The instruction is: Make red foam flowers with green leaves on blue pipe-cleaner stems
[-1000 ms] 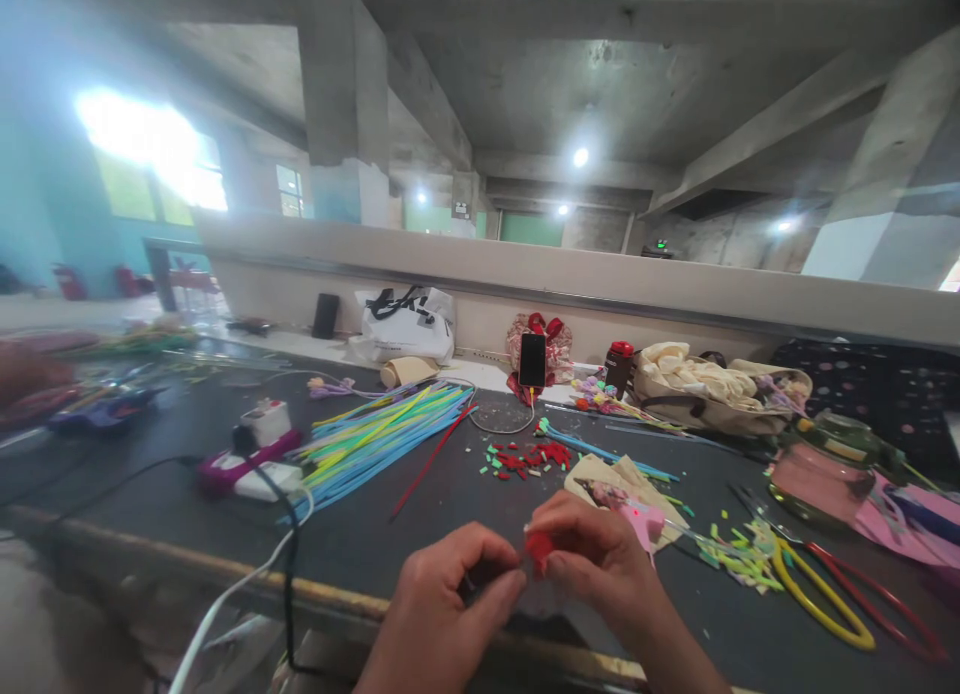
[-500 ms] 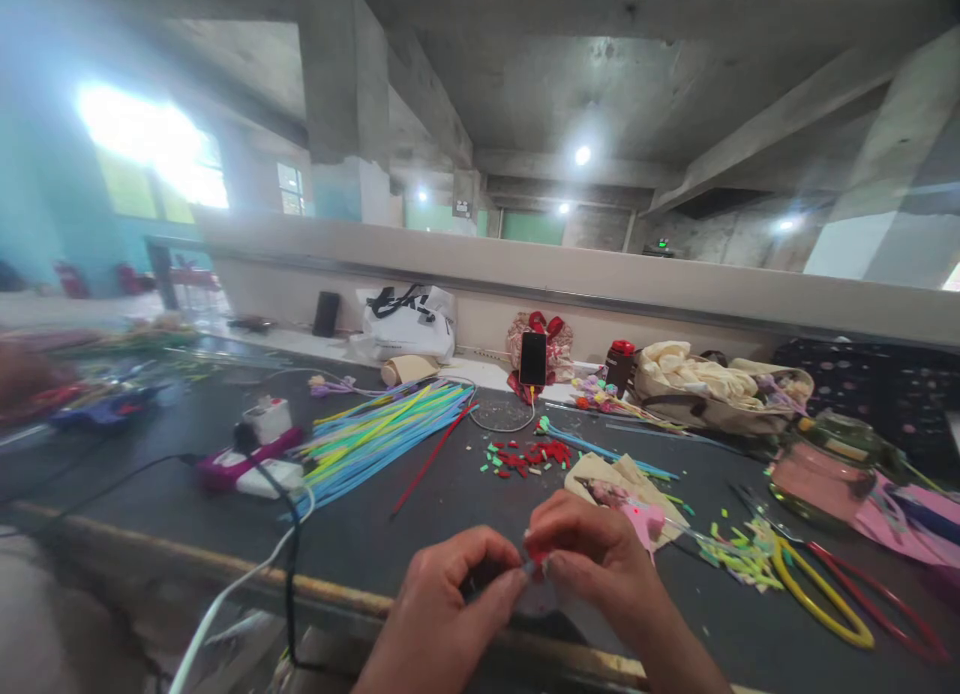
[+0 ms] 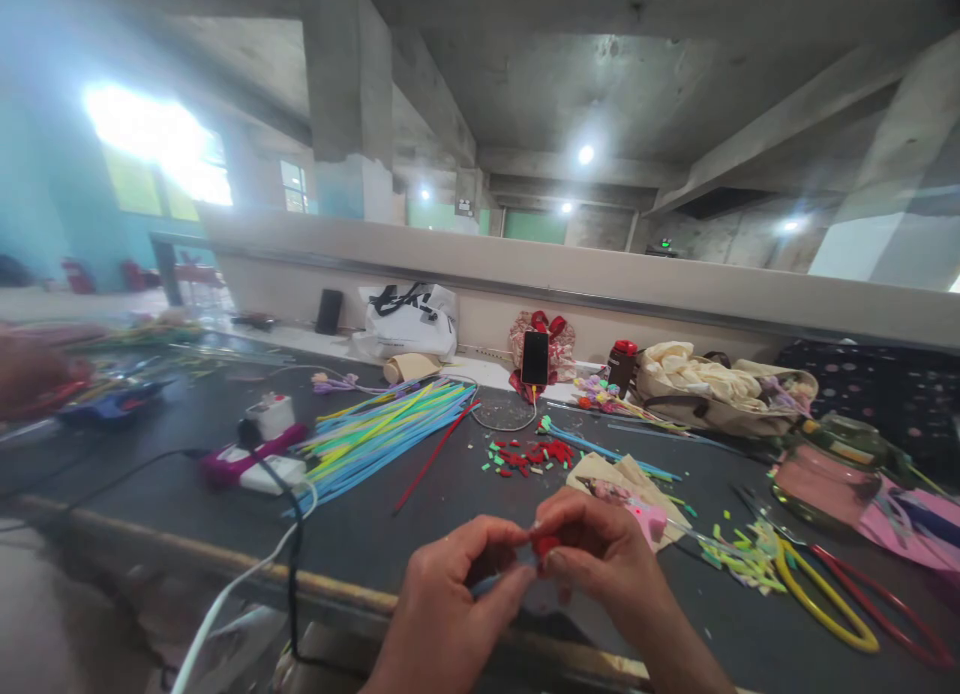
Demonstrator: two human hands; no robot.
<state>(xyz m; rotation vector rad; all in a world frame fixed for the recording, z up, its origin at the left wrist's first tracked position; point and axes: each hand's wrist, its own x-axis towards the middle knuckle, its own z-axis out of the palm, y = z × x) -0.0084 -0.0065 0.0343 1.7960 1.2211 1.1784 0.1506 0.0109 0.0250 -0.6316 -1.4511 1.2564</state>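
Observation:
Close together above the table's front edge, my left hand and my right hand meet at the fingertips. Between the right thumb and fingers is a small red piece, partly covered by the fingers. The left thumb and forefinger are pinched together against it; a blurred bluish bit shows under them, and what they grip is too small to make out. Just beyond lies a scatter of short red pieces with a few green ones. A pink glue gun rests on beige paper beside my right hand.
Left of centre lies a bundle of blue, green and yellow fuzzy stems, with a red stem alongside. A power strip trails cables over the front edge. Yellow-and-red-handled scissors, cut green bits and a jar stand right.
My fingertips have shifted slightly, and more of the red piece shows between them. The left forefinger now reaches higher against the right fingers. The view has moved a little.

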